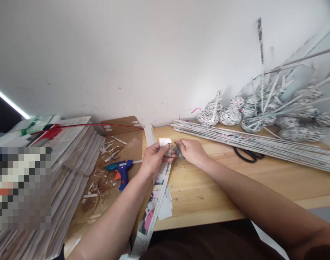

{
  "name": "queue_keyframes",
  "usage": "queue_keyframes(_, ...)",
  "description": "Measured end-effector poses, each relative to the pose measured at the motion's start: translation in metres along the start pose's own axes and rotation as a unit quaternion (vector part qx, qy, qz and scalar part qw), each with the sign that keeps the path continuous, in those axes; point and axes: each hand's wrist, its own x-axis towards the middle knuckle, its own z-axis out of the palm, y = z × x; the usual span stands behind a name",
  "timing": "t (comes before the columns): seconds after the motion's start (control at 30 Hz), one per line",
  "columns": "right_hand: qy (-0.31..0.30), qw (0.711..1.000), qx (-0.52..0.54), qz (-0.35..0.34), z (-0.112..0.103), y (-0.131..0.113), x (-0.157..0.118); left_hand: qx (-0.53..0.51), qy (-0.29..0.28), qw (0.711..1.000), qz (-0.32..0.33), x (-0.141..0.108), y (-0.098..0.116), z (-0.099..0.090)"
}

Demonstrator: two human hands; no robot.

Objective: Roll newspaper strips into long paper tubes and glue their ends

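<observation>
My left hand (157,156) pinches the top of a long newspaper strip (156,198), which hangs down past the table's front edge. A folded white end (165,141) of paper stands up between thumb and fingers. Just to its right, my right hand (188,150) has its fingers closed at a small grey printed piece (178,153), close to the left fingertips. Whether this piece joins the strip cannot be made out. Beneath the strip, more pale paper strips (165,209) lie on the wooden table (202,202).
A blue glue gun (123,171) lies among paper scraps on a brown board (135,144) at left, beside stacked newspaper (75,173). Rolled paper sticks (251,142), black scissor handles (247,154) and woven paper shapes (230,115) lie at right. A wall stands behind.
</observation>
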Motion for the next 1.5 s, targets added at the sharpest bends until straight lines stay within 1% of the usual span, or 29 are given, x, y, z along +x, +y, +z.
queue_keyframes(0.1, 0.038, 0.999, 0.032, -0.007, -0.004, -0.004, -0.002, 0.004, -0.014, 1.0, -0.009, -0.002, 0.001, 0.001)
queue_keyframes(0.17, 0.065, 0.994, 0.069, -0.044, -0.007, -0.003, -0.002, 0.002, -0.017, 1.0, -0.007, -0.002, 0.002, 0.001)
queue_keyframes(0.27, 0.072, 0.986, 0.104, -0.105, -0.008, -0.001, -0.003, -0.009, -0.007, 1.0, 0.007, -0.001, 0.002, -0.001)
queue_keyframes(0.37, 0.077, 0.986, 0.09, -0.113, -0.009, -0.002, -0.006, -0.019, 0.013, 1.0, 0.017, 0.001, 0.002, -0.003)
queue_keyframes(0.47, 0.088, 0.988, 0.038, -0.118, -0.012, -0.007, -0.01, -0.023, 0.028, 0.999, 0.027, 0.002, 0.002, -0.003)
queue_keyframes(0.5, 0.077, 0.989, 0.018, -0.127, -0.012, -0.008, -0.011, -0.025, 0.031, 0.999, 0.029, 0.002, 0.002, -0.003)
queue_keyframes(0.53, 0.053, 0.988, 0.001, -0.144, -0.012, -0.009, -0.011, -0.026, 0.034, 0.999, 0.029, 0.002, 0.002, -0.003)
queue_keyframes(0.6, -0.024, 0.983, -0.018, -0.179, -0.009, -0.009, -0.01, -0.027, 0.036, 0.999, 0.024, 0.002, 0.002, -0.002)
queue_keyframes(0.63, -0.058, 0.981, -0.023, -0.182, -0.007, -0.009, -0.009, -0.025, 0.036, 0.999, 0.021, 0.002, 0.003, -0.001)
queue_keyframes(0.67, -0.081, 0.982, -0.024, -0.172, -0.005, -0.008, -0.008, -0.023, 0.035, 0.999, 0.018, 0.001, 0.003, 0.0)
queue_keyframes(0.7, -0.089, 0.985, -0.021, -0.148, -0.002, -0.008, -0.007, -0.02, 0.032, 0.999, 0.016, 0.001, 0.003, 0.001)
queue_keyframes(0.73, -0.084, 0.989, -0.018, -0.116, 0.0, -0.008, -0.006, -0.017, 0.029, 0.999, 0.015, 0.0, 0.004, 0.001)
queue_keyframes(0.77, -0.072, 0.994, -0.016, -0.083, 0.001, -0.009, -0.006, -0.015, 0.027, 0.999, 0.016, -0.001, 0.004, 0.002)
queue_keyframes(0.83, -0.049, 0.998, -0.014, -0.041, 0.002, -0.01, -0.006, -0.013, 0.024, 0.999, 0.018, -0.001, 0.003, 0.002)
queue_keyframes(0.97, 0.003, 1.0, 0.01, -0.003, -0.003, -0.015, -0.008, -0.008, 0.006, 1.0, 0.026, -0.001, 0.002, 0.001)
queue_keyframes(1.07, 0.055, 0.996, 0.068, -0.017, -0.01, -0.015, -0.006, -0.008, 0.0, 1.0, 0.03, -0.001, 0.002, -0.001)
queue_keyframes(1.17, 0.121, 0.984, 0.105, -0.078, -0.014, -0.013, -0.004, -0.013, 0.003, 1.0, 0.027, 0.0, 0.002, -0.002)
queue_keyframes(1.2, 0.125, 0.982, 0.105, -0.096, -0.014, -0.012, -0.004, -0.015, 0.005, 1.0, 0.027, 0.0, 0.002, -0.002)
queue_keyframes(1.27, 0.099, 0.984, 0.092, -0.12, -0.013, -0.01, -0.004, -0.015, 0.008, 1.0, 0.025, 0.001, 0.002, -0.002)
queue_keyframes(1.3, 0.086, 0.985, 0.086, -0.126, -0.012, -0.009, -0.004, -0.014, 0.01, 1.0, 0.024, 0.001, 0.002, -0.002)
queue_keyframes(1.33, 0.087, 0.985, 0.084, -0.127, -0.011, -0.008, -0.005, -0.012, 0.011, 1.0, 0.024, 0.001, 0.002, -0.002)
queue_keyframes(1.43, 0.127, 0.983, 0.088, -0.102, -0.009, -0.003, -0.004, -0.01, 0.014, 1.0, 0.022, 0.001, 0.002, -0.002)
queue_keyframes(1.47, 0.118, 0.985, 0.083, -0.09, -0.008, -0.002, -0.003, -0.01, 0.016, 1.0, 0.021, 0.001, 0.002, -0.002)
queue_keyframes(1.5, 0.092, 0.99, 0.073, -0.078, -0.007, 0.0, -0.002, -0.011, 0.018, 1.0, 0.02, 0.001, 0.002, -0.002)
